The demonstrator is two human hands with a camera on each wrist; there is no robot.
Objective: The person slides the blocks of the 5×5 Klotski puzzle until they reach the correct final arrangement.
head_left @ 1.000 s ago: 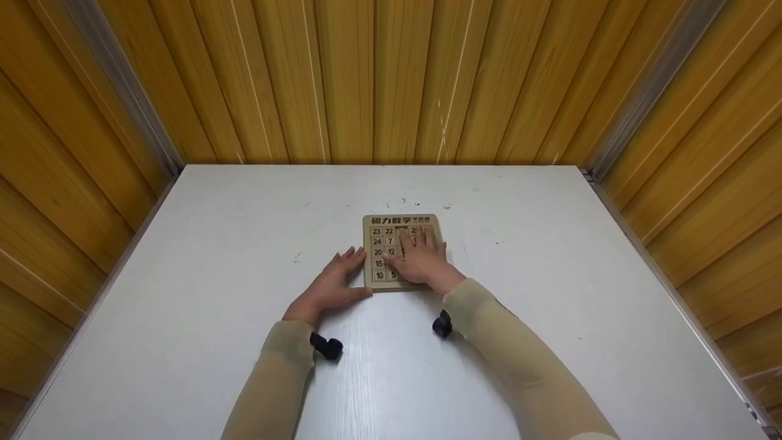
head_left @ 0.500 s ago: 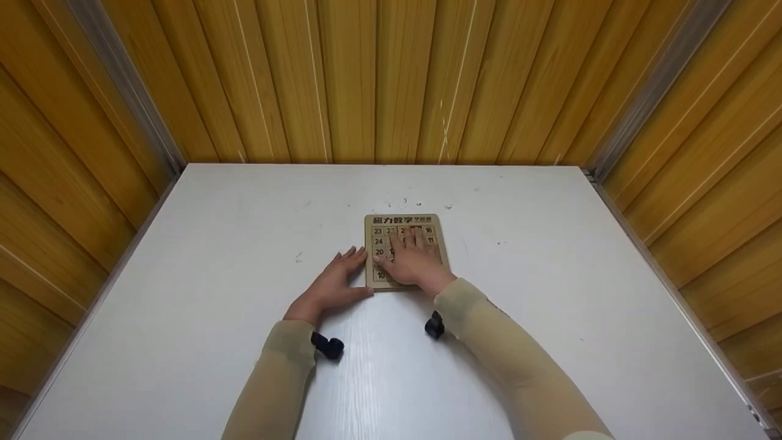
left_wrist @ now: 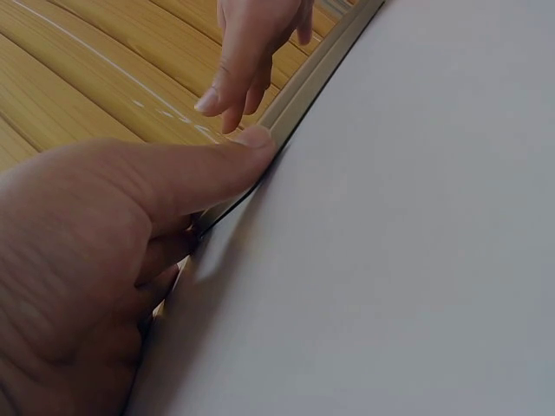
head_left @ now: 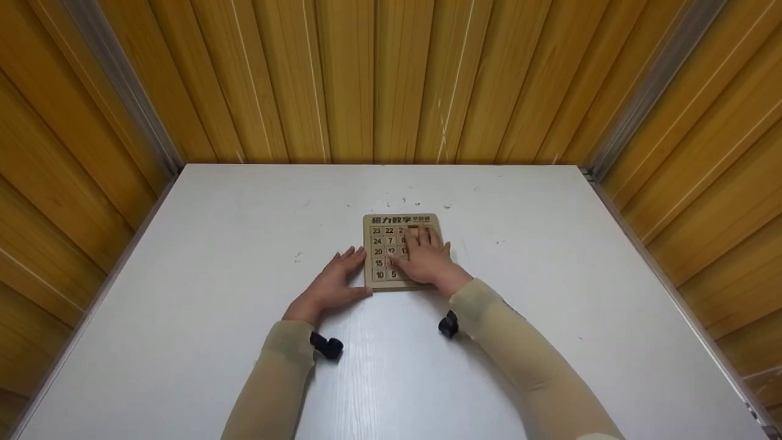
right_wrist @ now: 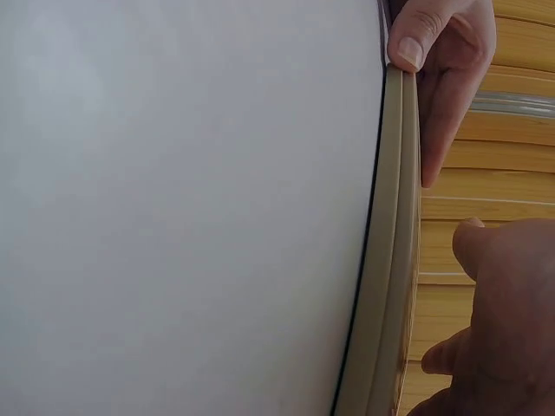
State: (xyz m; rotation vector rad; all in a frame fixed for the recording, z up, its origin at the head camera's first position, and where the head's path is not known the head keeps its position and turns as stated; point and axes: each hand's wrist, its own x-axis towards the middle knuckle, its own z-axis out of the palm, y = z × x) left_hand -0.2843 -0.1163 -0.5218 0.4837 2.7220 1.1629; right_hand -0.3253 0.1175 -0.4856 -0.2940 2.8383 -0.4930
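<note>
A flat wooden number slide puzzle with printed lettering along its top lies on the white table. My left hand braces its near left corner, with the fingers along the left side and the thumb against the near edge. Over the right half of the tiles lies my right hand, fingers spread, fingertips at the upper rows. A dark gap shows in the top row beside the fingertips. Several right-side tiles are hidden under that hand. In the right wrist view, the puzzle's layered edge runs past the right fingers.
The white table bears small scuff marks behind the puzzle. Yellow wood-look panels rise at the back and both sides. A black wrist camera sits on the left sleeve, another on the right.
The top-row gap has shifted one column right since a second ago, a tile having slid left. My right hand moved left, then back right. The left hand stays put.
</note>
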